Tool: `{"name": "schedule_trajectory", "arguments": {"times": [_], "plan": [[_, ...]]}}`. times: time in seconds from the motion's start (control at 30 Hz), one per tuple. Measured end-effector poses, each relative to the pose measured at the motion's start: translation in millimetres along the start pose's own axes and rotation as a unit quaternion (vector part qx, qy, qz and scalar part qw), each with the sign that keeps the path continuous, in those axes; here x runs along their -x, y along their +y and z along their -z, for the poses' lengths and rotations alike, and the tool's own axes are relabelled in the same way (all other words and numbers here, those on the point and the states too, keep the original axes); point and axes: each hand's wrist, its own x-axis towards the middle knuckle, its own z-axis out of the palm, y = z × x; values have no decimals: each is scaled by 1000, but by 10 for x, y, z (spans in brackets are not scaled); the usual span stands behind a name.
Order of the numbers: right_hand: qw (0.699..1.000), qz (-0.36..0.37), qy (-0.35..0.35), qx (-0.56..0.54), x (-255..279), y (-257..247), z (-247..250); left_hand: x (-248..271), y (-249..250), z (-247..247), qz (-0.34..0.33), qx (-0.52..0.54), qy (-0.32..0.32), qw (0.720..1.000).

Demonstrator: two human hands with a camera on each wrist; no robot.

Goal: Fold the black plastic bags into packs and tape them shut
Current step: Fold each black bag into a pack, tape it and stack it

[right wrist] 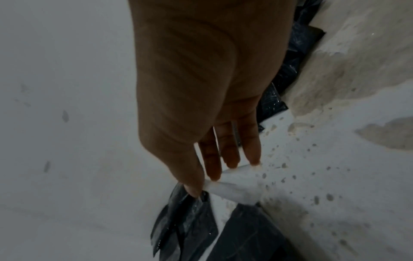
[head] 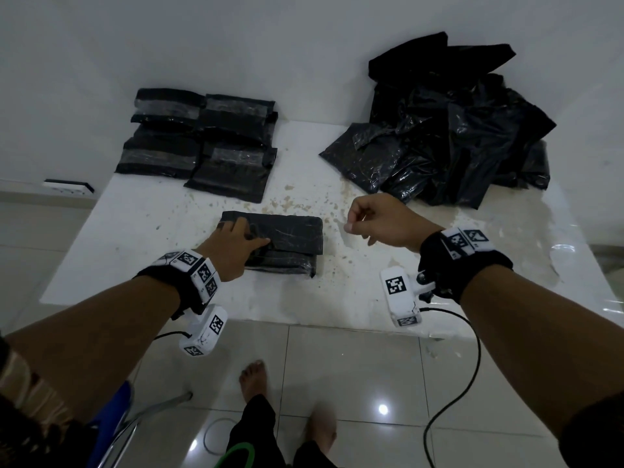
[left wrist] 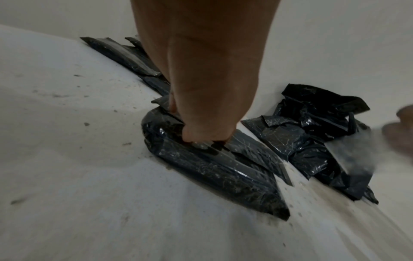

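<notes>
Four taped packs (head: pixel 199 143) lie at far left corner of counter (head: pixel 371 298): done. Fifth pack (head: pixel 287 243) folded at near-middle of counter; left hand (head: pixel 233 248) presses its left end flat, fingers (left wrist: pixel 190 136) bent down onto flap. Right hand (head: pixel 378 221) hovers just right of pack, fingers pinching clear tape strip (right wrist: pixel 232 187) stretched toward it; taping underway, judging by this. Loose bag heap (head: pixel 456 130) waits at far right corner: much folding left.
</notes>
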Motion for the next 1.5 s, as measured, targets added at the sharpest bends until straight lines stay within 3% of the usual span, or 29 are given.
{"name": "schedule_trajectory", "arguments": {"times": [0.13, 0.23, 0.3, 0.37, 0.4, 0.47, 0.6, 0.67, 0.77, 0.83, 1.0, 1.23, 1.5], "plan": [[995, -8, 4, -95, -96, -153, -65, -38, -44, -83, -60, 137, 38, 988], [991, -20, -1, -129, -211, -175, -182, -18, -96, -2, -23, 343, 35, 938], [992, -22, 2, -124, -305, -200, -302, -7, -124, 140, 50, 506, 4, 861], [995, -14, 18, -97, -386, -226, -440, -16, -136, 287, 129, 659, -43, 740], [996, -5, 30, -81, -441, -248, -527, -29, -175, 325, 159, 699, -57, 695], [997, 17, 60, -54, -537, -282, -699, -50, -238, 345, 192, 716, -82, 666], [993, 16, 112, -45, -717, -342, -996, -64, -310, 331, 171, 716, -102, 669], [987, -17, 134, -87, -802, -382, -1107, -46, -315, 334, 129, 706, -86, 691], [973, -77, 162, -145, -919, -433, -1225, -27, -326, 234, 75, 660, -26, 747], [970, -101, 164, -149, -980, -456, -1279, -16, -318, 123, 81, 610, 30, 787], [962, -148, 172, -150, -1105, -522, -1351, -8, -279, 4, 89, 460, 212, 858], [963, -156, 150, -160, -1159, -584, -1404, -73, -299, -11, 63, 422, 290, 857], [959, -165, 146, -178, -1212, -570, -1359, -77, -325, 48, 43, 416, 301, 857]]}}
